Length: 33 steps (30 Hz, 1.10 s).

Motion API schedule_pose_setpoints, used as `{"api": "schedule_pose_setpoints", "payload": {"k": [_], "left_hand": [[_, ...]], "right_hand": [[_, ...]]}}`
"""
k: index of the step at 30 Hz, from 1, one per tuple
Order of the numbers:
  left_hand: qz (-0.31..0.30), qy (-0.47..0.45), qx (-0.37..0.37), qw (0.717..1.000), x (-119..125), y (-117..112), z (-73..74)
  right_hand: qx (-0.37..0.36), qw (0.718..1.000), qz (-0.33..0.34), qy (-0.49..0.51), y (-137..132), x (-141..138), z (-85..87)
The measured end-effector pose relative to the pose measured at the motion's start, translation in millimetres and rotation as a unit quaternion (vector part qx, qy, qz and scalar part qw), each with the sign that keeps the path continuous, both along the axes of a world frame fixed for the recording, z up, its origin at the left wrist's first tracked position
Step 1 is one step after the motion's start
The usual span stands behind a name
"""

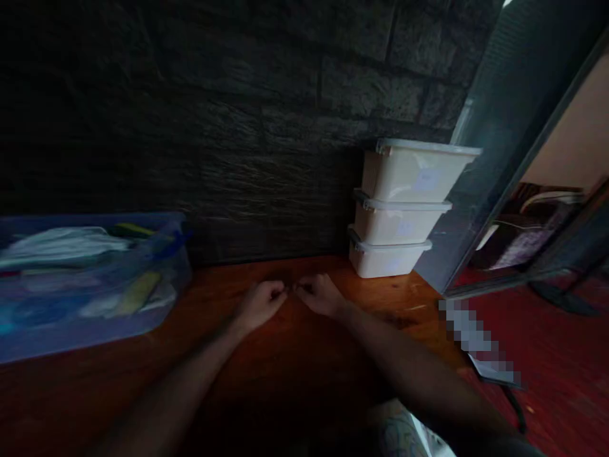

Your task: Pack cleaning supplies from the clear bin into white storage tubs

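Observation:
Both hands are close together over a brown wooden table (pixel 280 374), a small gap between their fingertips. My left hand (pixel 262 304) is closed, thumb and forefinger pinched together. Opposite it, my right hand (pixel 322 294) has its fingers curled in a similar pinch. Anything between the fingers is too small and dark to make out. Nearest to my right hand, toward the back, stands a stack of three lidded white storage boxes (pixel 397 223) with pale labels. To the left of my left hand is a clear plastic bin (pixel 178 273).
Cloths and other mixed items, some yellow and blue, fill the plastic bin. Behind the table rises a dark stone-block wall (pixel 261 158). At the right, past the table's edge, are a door frame, a red floor (pixel 561 362) and a blurred-out pale object (pixel 476 339).

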<state>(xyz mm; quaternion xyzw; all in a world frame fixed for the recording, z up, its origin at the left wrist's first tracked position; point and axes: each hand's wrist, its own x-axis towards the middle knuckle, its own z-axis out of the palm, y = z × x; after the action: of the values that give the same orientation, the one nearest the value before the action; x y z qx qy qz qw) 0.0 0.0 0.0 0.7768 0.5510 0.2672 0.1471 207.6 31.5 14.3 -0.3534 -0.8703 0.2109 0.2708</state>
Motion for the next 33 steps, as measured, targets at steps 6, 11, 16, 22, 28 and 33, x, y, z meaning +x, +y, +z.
{"api": "schedule_pose_setpoints", "payload": {"k": [6, 11, 16, 22, 28, 33], "left_hand": [[0.009, 0.002, -0.003, 1.000, -3, -2, 1.0], [0.013, 0.005, -0.002, 1.000, -5, 1, -1.9], [0.007, 0.003, 0.001, 1.000, -8, 4, -4.9], [-0.001, 0.001, -0.008, 1.000, -11, 4, -5.9], [-0.003, -0.004, -0.012, 1.000, -11, 5, -6.6], [-0.004, -0.012, -0.014, 1.000, -10, 6, -6.4]], "right_hand": [[-0.005, 1.000, -0.013, -0.005, -2, -4, -2.2], [-0.003, 1.000, -0.019, -0.005, 0, -7, -5.3], [-0.004, 1.000, -0.019, -0.007, 4, -9, -8.5], [-0.006, 1.000, -0.015, -0.002, 3, -9, -7.4], [-0.007, 1.000, -0.015, 0.001, 4, -8, -7.9], [-0.001, 1.000, -0.028, 0.006, 5, -8, -8.1]]}}
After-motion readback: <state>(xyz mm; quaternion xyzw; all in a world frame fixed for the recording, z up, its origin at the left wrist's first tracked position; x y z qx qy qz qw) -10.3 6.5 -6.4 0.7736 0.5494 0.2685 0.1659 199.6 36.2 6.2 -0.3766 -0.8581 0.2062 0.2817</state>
